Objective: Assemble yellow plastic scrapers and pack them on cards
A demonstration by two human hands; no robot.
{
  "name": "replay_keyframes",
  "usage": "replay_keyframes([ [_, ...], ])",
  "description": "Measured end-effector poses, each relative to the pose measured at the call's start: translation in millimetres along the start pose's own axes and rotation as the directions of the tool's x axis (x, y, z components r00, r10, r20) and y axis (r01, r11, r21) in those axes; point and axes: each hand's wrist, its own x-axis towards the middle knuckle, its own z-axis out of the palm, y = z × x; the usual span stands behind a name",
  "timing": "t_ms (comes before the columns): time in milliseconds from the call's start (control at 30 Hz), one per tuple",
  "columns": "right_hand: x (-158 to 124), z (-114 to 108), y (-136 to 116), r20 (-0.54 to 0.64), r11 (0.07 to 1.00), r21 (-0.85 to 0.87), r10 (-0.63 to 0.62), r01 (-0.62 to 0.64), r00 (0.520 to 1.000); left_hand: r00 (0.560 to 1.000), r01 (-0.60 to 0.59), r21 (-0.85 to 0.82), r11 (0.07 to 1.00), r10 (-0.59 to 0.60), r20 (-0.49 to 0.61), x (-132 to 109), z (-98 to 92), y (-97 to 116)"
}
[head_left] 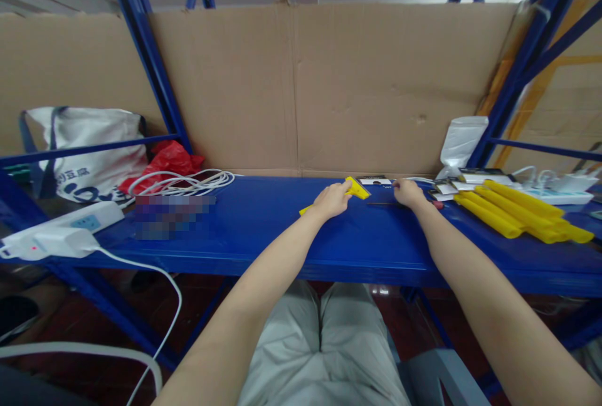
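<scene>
My left hand (333, 200) is closed around a yellow plastic tool (358, 188) above the middle of the blue shelf. Its flared, scraper-like end sticks out past the fingers, and the handle's other end shows beneath the wrist. To the right, my right hand (408, 193) has its fingers pressed together close to the shelf surface; whatever is in them is too small to make out. A screwdriver with a red handle (438, 204) lies under the right wrist, its thin shaft pointing left. Just beyond the hands sits a small black-and-white flat item (374, 181).
Several yellow handle-like pieces (522, 208) are piled at right, beside small black-and-white packs (484, 176) and a white bag (463, 142). A power strip (89, 221), coiled white cable (188, 183), red plastic bag (174, 161) and canvas bag (94, 152) occupy the left. Cardboard (329, 92) closes the back.
</scene>
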Motion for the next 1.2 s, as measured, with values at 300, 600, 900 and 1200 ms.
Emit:
replay_keyframes([
  [300, 10.6, 2.8, 3.0, 0.104, 0.999, 0.021, 0.039, -0.041, 0.994, 0.998, -0.057, -0.03, 0.998, 0.057, 0.001, 2.4, 6.6, -1.3],
  [600, 25.7, 6.7, 4.0, 0.218, 0.997, -0.054, 0.063, -0.052, 0.974, 0.998, -0.05, -0.016, 0.999, 0.05, 0.04, 1.9, 5.3, 2.3],
  [900, 34.9, 12.8, 2.2, 0.282, 0.984, -0.168, -0.003, 0.052, 0.959, 0.993, -0.11, -0.051, 0.993, 0.112, 0.04, 2.7, 10.2, -0.4],
  [1200, 33.0, 11.0, -0.8, 0.265, 0.983, -0.173, -0.013, 0.061, 0.964, 0.985, -0.153, -0.067, 0.986, 0.157, 0.07, 3.5, 12.4, -0.8],
])
